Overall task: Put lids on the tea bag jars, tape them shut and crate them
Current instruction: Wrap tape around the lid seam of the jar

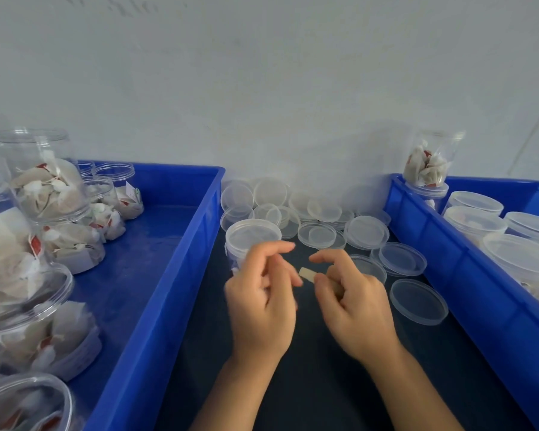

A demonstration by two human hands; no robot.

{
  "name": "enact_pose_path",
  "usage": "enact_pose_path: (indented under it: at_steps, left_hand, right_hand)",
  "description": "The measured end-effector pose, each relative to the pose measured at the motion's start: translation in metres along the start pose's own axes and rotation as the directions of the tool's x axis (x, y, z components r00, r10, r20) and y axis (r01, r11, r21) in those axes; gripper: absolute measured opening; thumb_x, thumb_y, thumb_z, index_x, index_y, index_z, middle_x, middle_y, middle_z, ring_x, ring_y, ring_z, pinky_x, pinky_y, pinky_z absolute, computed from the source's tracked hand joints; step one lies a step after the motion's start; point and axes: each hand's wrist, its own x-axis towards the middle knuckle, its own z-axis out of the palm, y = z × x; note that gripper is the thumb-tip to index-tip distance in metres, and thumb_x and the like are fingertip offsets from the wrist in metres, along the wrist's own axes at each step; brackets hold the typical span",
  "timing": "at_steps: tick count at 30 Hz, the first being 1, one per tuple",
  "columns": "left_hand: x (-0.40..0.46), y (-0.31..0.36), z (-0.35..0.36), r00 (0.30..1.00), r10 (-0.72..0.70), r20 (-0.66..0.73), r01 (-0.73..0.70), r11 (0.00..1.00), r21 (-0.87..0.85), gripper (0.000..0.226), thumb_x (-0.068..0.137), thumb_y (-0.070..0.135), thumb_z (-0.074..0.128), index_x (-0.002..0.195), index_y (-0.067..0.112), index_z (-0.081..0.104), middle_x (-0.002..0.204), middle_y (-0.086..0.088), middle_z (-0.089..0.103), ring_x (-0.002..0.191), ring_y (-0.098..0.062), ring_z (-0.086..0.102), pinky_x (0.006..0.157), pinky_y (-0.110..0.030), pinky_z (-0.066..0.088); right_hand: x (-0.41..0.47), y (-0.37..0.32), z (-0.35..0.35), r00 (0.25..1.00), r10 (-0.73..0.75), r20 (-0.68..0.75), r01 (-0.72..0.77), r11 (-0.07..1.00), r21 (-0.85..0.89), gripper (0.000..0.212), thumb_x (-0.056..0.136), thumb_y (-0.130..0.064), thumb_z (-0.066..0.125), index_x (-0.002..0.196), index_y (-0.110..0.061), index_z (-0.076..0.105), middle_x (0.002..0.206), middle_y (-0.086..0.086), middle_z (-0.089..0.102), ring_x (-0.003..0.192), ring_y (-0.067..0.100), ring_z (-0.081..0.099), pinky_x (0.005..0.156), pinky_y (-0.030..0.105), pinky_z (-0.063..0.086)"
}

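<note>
Both hands meet over the dark table between two bins: the left hand has its fingers curled, thumb and forefinger pinching one end of a short strip of tape, while the right hand pinches the other end, its remaining fingers folded round what may be a small roll, though that is too hidden to tell. Biggest in view is the left blue crate, which runs from the near edge back to the wall and holds clear jars of tea bags without lids, some upright, some tilted or stacked on one another. Opposite it, the right blue crate holds lidded jars packed side by side, and one more jar of tea bags perches on its far left corner against the wall. Between the crates, at the back of the table, lies a heap of loose clear lids, several overlapping, with a few stray ones nearer the right crate; a single lid lies flat just right of the right hand. A jar with a lid on it stands upright just behind the left hand, partly hidden by its fingers.
</note>
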Motion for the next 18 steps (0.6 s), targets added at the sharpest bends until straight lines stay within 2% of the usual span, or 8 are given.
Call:
enact_pose_path:
  at_steps: [2, 5, 7, 9, 13, 15, 17, 18]
  left_hand:
    - [0.004, -0.002, -0.005, 0.964, 0.197, -0.178, -0.165, 0.970, 0.179, 0.014, 0.102, 0.008, 0.055, 0.108, 0.015, 0.065, 0.086, 0.006, 0.067, 0.072, -0.012, 0.064, 0.062, -0.032, 0.051]
    - [0.009, -0.011, -0.006, 0.931, 0.207, -0.299, -0.082, 0.920, 0.384, 0.025, 0.093, 0.009, 0.066, 0.117, 0.002, 0.063, 0.114, 0.002, 0.058, 0.101, -0.012, 0.054, 0.085, -0.043, 0.048]
    - [0.009, -0.019, -0.006, 0.957, 0.132, -0.257, -0.018, 0.916, 0.401, 0.045, 0.091, 0.018, 0.073, 0.131, 0.001, 0.060, 0.130, -0.004, 0.058, 0.118, -0.021, 0.054, 0.096, -0.051, 0.048]
    - [0.009, -0.024, -0.007, 0.985, 0.052, -0.166, 0.024, 0.907, 0.421, 0.059, 0.090, 0.029, 0.077, 0.142, 0.007, 0.058, 0.142, -0.011, 0.055, 0.133, -0.027, 0.052, 0.105, -0.051, 0.048]
    - [0.010, -0.030, -0.005, 0.996, -0.074, -0.058, 0.092, 0.905, 0.415, 0.056, 0.088, 0.034, 0.084, 0.137, 0.020, 0.063, 0.154, -0.010, 0.045, 0.145, -0.025, 0.046, 0.101, -0.050, 0.056]
    - [0.011, -0.031, -0.005, 0.994, -0.094, -0.060, 0.110, 0.904, 0.413, 0.051, 0.089, 0.036, 0.080, 0.134, 0.022, 0.062, 0.150, -0.006, 0.050, 0.138, -0.021, 0.052, 0.097, -0.042, 0.058]
    - [0.013, -0.032, -0.006, 0.993, -0.100, -0.064, 0.117, 0.907, 0.406, 0.047, 0.090, 0.037, 0.078, 0.133, 0.024, 0.061, 0.142, -0.001, 0.056, 0.128, -0.014, 0.056, 0.094, -0.020, 0.054]
    - [0.014, -0.032, -0.007, 0.993, -0.100, -0.065, 0.118, 0.905, 0.408, 0.046, 0.090, 0.037, 0.078, 0.132, 0.025, 0.061, 0.138, 0.000, 0.057, 0.124, -0.012, 0.057, 0.092, -0.010, 0.049]
  right_hand:
    - [0.000, 0.001, 0.005, 0.998, -0.012, 0.060, 0.016, 0.997, -0.072, 0.027, 0.101, -0.025, 0.051, 0.127, -0.026, 0.059, 0.057, -0.006, 0.053, 0.054, 0.018, 0.053, 0.055, 0.037, 0.047]
    - [-0.001, 0.003, 0.017, 0.988, 0.021, 0.155, -0.005, 0.994, -0.108, 0.033, 0.104, -0.029, 0.049, 0.136, -0.034, 0.049, 0.061, -0.011, 0.054, 0.062, 0.016, 0.057, 0.061, 0.041, 0.049]
    - [-0.002, 0.005, 0.025, 0.974, 0.050, 0.220, -0.023, 0.992, -0.126, 0.038, 0.101, -0.035, 0.045, 0.138, -0.040, 0.042, 0.065, -0.015, 0.054, 0.066, 0.014, 0.057, 0.062, 0.039, 0.047]
    - [-0.004, 0.005, 0.030, 0.958, 0.062, 0.279, -0.029, 0.993, -0.118, 0.038, 0.100, -0.037, 0.044, 0.138, -0.042, 0.042, 0.074, -0.017, 0.056, 0.073, 0.011, 0.057, 0.062, 0.035, 0.045]
    - [-0.005, 0.005, 0.036, 0.920, 0.062, 0.388, -0.065, 0.998, -0.006, 0.025, 0.102, -0.031, 0.053, 0.109, -0.054, 0.044, 0.082, -0.020, 0.059, 0.082, 0.007, 0.059, 0.068, 0.030, 0.050]
    - [-0.006, 0.005, 0.038, 0.919, 0.044, 0.391, -0.054, 0.998, 0.012, 0.024, 0.102, -0.030, 0.054, 0.107, -0.052, 0.048, 0.082, -0.022, 0.056, 0.082, 0.004, 0.056, 0.069, 0.022, 0.043]
    - [-0.006, 0.005, 0.040, 0.913, 0.051, 0.404, -0.058, 0.998, 0.006, 0.020, 0.102, -0.031, 0.055, 0.118, -0.042, 0.058, 0.085, -0.022, 0.056, 0.087, 0.000, 0.055, 0.073, 0.018, 0.041]
    - [-0.006, 0.005, 0.040, 0.914, 0.055, 0.403, -0.060, 0.998, 0.001, 0.021, 0.102, -0.031, 0.056, 0.118, -0.043, 0.060, 0.087, -0.021, 0.056, 0.089, -0.001, 0.054, 0.073, 0.017, 0.041]
